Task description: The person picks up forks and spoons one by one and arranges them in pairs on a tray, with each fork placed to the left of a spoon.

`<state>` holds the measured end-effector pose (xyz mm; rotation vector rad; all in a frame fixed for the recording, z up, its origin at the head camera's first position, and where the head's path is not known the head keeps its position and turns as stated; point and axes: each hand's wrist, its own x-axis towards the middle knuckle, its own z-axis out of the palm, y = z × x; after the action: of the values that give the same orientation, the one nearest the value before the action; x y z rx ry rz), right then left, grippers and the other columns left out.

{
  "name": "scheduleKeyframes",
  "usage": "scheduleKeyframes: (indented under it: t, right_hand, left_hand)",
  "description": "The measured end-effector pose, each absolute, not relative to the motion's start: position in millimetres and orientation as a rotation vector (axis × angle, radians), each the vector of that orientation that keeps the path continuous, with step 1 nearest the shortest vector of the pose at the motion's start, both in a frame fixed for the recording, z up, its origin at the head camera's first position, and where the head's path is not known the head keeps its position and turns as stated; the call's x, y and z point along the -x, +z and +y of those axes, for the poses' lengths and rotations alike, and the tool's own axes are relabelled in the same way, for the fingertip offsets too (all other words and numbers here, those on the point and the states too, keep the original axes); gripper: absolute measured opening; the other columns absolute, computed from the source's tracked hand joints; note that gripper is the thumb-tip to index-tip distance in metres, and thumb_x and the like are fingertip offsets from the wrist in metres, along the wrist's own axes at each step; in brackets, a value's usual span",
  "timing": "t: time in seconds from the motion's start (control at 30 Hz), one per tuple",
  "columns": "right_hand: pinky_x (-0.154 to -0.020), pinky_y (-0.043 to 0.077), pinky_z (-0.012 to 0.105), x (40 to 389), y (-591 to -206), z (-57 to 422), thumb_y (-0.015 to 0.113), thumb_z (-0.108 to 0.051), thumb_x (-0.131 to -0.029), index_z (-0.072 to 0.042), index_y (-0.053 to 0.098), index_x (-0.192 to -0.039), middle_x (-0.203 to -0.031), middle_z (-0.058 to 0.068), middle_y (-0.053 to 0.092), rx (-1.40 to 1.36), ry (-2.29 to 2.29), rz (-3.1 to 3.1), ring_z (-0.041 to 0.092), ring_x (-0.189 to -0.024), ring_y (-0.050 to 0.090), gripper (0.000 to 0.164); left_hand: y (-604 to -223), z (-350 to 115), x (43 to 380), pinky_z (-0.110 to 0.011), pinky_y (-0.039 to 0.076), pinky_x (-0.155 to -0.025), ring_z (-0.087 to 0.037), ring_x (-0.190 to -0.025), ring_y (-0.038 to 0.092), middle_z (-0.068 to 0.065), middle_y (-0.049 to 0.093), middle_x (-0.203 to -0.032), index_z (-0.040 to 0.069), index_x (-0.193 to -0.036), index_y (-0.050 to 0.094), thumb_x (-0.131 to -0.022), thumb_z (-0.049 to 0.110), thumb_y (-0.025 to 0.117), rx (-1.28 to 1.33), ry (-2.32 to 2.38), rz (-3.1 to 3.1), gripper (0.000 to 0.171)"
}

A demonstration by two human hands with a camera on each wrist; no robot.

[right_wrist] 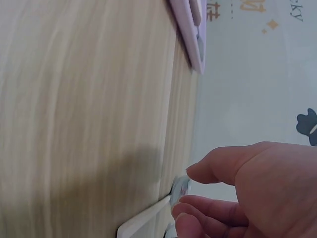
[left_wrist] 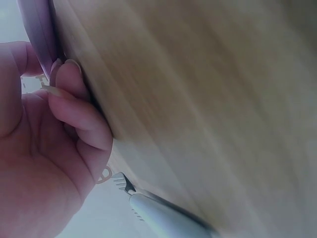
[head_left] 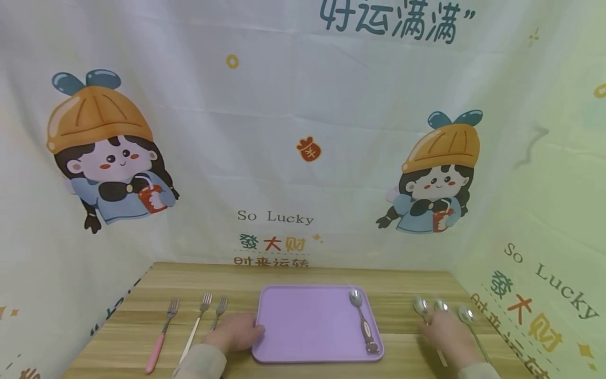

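My left hand [head_left: 236, 330] holds the left rim of a lilac tray [head_left: 307, 326], thumb on the upper side and fingers curled at the edge in the left wrist view. On the tray's right side lies a spoon [head_left: 367, 331] with a brown bear-shaped handle. Over three spoons on the right is my right hand [head_left: 447, 339], thumb and fingers apart. The leftmost spoon [head_left: 420, 305] and the rightmost spoon [head_left: 466, 314] flank a middle spoon [head_left: 441, 305], partly hidden by the hand. In the right wrist view, a spoon bowl [right_wrist: 179, 191] shows between thumb and fingertips.
Left of the tray lie a pink-handled fork [head_left: 156, 350], a pale-handled fork [head_left: 193, 331] and a third fork [head_left: 220, 308], partly behind my left hand. All rest on a wood-grain table [head_left: 397, 284]. A printed cloth [head_left: 265, 158] hangs round the back and sides.
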<state>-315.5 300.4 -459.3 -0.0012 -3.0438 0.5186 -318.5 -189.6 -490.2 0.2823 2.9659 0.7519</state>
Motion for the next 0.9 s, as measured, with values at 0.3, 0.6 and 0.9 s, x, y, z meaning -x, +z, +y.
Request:
scheduleKeyframes:
  t: [0.3,0.6,0.9]
  right_hand:
    - [-0.078,0.063,0.061,315.0,-458.1,308.9,0.073,-0.025,-0.092,-0.002,0.069,-0.084,-0.100,0.019,0.072,0.096,0.440,-3.124,0.030,-0.081,0.066,0.025]
    - [-0.079,0.063,0.063,313.3,-460.6,308.8,0.074,-0.026,-0.093,-0.002,0.069,-0.083,-0.100,0.024,0.073,0.093,0.388,-3.144,0.035,-0.084,0.070,0.026]
    - [-0.076,0.063,0.059,311.5,-460.6,308.4,0.073,-0.025,-0.093,-0.003,0.067,-0.080,-0.092,0.018,0.070,0.083,0.376,-3.139,0.031,-0.079,0.067,0.026]
  left_hand:
    - [-489.5,-188.7,317.3,-0.056,0.058,-0.100,-0.028,-0.091,0.069,-0.006,0.076,-0.097,0.010,-0.104,0.075,-0.099,0.028,0.063,-0.279,0.728,2.982,0.022]
    - [-491.7,-189.5,318.8,-0.056,0.058,-0.099,-0.027,-0.091,0.069,-0.006,0.077,-0.098,0.011,-0.104,0.075,-0.098,0.029,0.063,-0.280,0.721,2.986,0.023]
    - [-491.0,-189.6,318.3,-0.056,0.058,-0.100,-0.028,-0.092,0.070,-0.007,0.077,-0.099,0.011,-0.106,0.075,-0.099,0.030,0.063,-0.270,0.720,2.976,0.024]
